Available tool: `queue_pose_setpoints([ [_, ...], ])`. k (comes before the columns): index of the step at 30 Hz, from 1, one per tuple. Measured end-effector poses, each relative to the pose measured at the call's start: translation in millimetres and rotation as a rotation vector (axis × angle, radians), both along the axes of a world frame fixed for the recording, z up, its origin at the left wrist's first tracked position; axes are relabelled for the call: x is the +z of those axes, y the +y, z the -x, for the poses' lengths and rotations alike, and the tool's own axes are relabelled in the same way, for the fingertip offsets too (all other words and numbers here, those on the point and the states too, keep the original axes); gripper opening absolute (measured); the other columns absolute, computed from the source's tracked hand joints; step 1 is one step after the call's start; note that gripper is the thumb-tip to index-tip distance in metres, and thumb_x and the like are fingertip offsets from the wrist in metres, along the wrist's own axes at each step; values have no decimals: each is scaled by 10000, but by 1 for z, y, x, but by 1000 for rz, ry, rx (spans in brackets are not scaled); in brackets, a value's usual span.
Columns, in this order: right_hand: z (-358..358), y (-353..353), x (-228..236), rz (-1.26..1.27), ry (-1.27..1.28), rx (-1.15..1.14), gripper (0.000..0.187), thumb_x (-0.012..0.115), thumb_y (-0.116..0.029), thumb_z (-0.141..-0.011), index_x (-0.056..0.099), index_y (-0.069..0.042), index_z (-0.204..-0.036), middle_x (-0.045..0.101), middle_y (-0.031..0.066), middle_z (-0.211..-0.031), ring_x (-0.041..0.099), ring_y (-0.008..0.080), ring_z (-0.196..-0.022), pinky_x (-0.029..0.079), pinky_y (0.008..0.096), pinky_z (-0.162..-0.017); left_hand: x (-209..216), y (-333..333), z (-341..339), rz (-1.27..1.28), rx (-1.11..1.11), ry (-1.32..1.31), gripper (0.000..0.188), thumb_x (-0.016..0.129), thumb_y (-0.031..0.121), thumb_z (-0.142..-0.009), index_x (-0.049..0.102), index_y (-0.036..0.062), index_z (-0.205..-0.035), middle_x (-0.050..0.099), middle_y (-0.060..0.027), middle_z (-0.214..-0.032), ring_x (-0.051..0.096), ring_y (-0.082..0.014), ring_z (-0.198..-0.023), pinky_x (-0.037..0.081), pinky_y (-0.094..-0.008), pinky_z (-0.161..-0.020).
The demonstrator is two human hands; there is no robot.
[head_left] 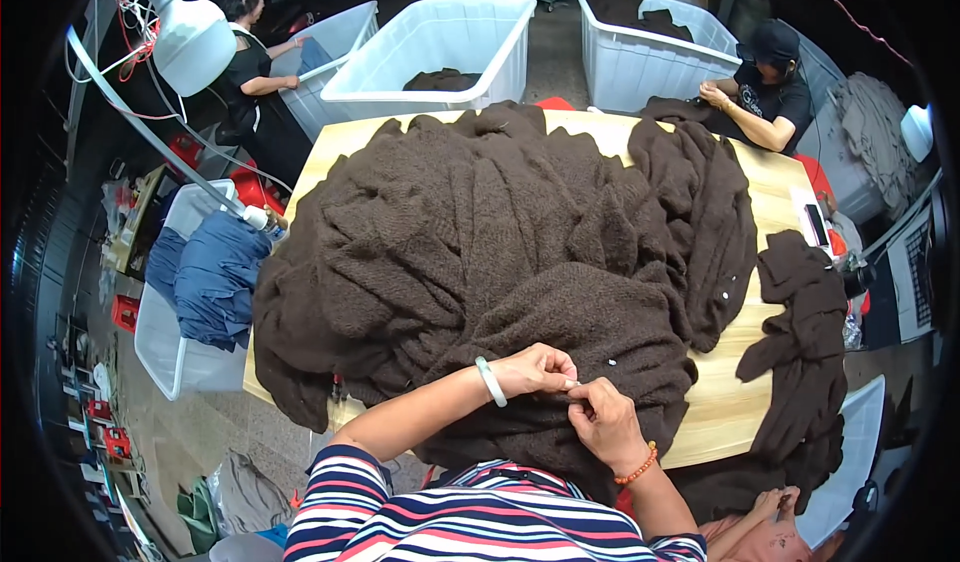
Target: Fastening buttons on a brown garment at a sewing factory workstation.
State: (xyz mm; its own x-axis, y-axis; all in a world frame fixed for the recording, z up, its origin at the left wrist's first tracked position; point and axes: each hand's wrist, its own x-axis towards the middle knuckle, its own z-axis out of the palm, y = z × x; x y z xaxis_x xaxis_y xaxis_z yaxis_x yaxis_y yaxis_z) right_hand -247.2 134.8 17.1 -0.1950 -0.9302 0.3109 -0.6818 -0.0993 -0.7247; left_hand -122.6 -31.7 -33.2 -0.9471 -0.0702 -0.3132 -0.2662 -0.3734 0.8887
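A large heap of dark brown knitted fabric (470, 232) covers most of the table before me. My left hand (538, 370), with a pale bangle on its wrist, is closed in a pinch above the heap's near edge. Fingertip to fingertip with it, my right hand (607, 420) pinches too, an orange bead bracelet on its wrist. Something tiny and whitish shows between the fingertips; it is too small to name. A small white speck (612, 362) lies on the fabric just beyond my right hand.
The light wooden tabletop (725, 412) shows around the heap. More brown fabric (795, 332) hangs over its right edge. White bins (430, 47) stand beyond; a bin (172, 347) holding blue cloth (218, 277) is at left. People sit or stand at far left, far right and near right. A lamp (190, 37) hangs upper left.
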Motion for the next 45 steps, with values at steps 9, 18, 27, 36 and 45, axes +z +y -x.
queue_pose_setpoints([
  [9, -3, -1, -4, -37, -81, -102, 281, 678, 15, -781, 618, -9, -1054, 600, 113, -790, 601, 217, -577, 498, 316, -532, 5, 0, -7, -244, 34, -34, 126, 698, 135, -900, 654, 48, -980, 628, 51, -875, 550, -15, -768, 423, -158, -675],
  [18, 8, -4, -10, -59, -96, -61, 210, 694, -40, -800, 621, 11, -991, 613, 138, -809, 642, 250, -606, 540, 335, -548, 41, 14, -18, 623, 105, 113, 216, 692, 41, -843, 640, -21, -1043, 674, -84, -951, 661, -165, -875, 521, -277, -788],
  [27, 21, -5, -1, -200, -174, 146, 197, 643, -24, -810, 600, 22, -997, 597, 183, -871, 620, 373, -828, 514, 438, -731, 40, 12, -15, 733, 67, 45, 114, 623, 9, -844, 650, -23, -950, 645, -100, -820, 623, -155, -749, 494, -293, -688],
  [36, 24, -6, -1, -217, -254, 162, 120, 661, -30, -816, 624, 14, -922, 603, 160, -828, 620, 347, -737, 504, 412, -662, 39, 10, -18, 660, 44, -30, 107, 620, 26, -859, 652, -14, -954, 664, -62, -826, 613, -109, -786, 498, -267, -735],
  [45, 39, 1, 4, -229, -156, 64, 159, 719, -138, -835, 650, -1, -876, 634, 121, -760, 618, 272, -650, 484, 357, -593, 60, -19, -30, 697, 81, -164, 162, 737, 114, -845, 641, -16, -857, 609, 3, -686, 515, -36, -645, 432, -224, -581],
])
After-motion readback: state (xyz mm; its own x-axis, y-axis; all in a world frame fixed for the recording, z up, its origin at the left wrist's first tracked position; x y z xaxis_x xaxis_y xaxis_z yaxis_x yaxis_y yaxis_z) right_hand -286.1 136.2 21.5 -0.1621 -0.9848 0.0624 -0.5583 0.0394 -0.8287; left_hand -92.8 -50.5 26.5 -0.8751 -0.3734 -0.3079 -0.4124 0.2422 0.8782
